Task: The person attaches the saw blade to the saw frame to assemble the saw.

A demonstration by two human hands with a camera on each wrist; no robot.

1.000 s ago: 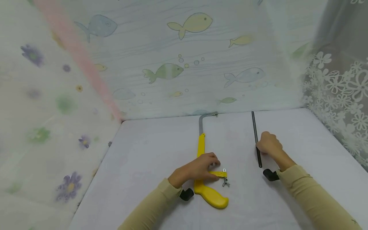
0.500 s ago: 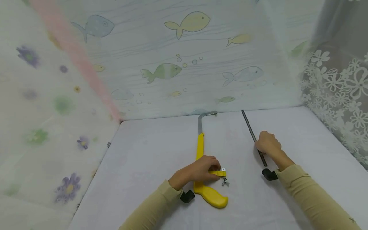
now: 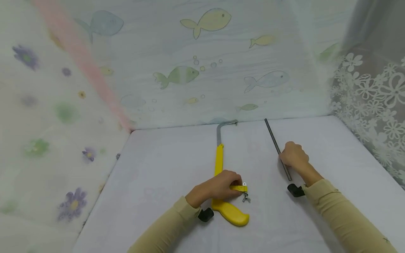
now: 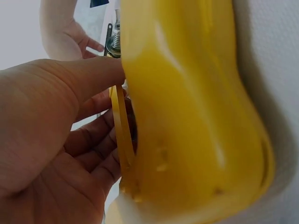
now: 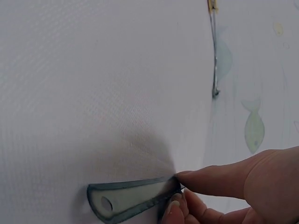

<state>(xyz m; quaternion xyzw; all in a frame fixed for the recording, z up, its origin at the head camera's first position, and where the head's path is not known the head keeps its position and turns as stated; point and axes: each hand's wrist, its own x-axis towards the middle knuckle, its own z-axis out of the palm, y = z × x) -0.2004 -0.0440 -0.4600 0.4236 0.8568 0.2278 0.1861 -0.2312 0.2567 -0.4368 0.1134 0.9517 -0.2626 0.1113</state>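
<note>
A yellow hacksaw frame lies on the white-covered table, its grey bent bar pointing to the back. My left hand grips the frame just ahead of its handle, thumb and fingers about the short yellow arm that carries a wing nut. Large in the left wrist view is the yellow handle, hiding part of the fingers. To the right, my right hand pinches a dark hacksaw blade near its closer end. The right wrist view shows a hole in the blade's end.
White cloth covers the table. Behind it hangs a fish-print curtain, with a flowered sheet at left and a lace curtain at right. Black wrist cameras sit at both cuffs.
The far end of the hacksaw blade has swung left, so the blade now slants. The left hand's fingers have drawn in closer on the frame. The head view has shifted slightly.
</note>
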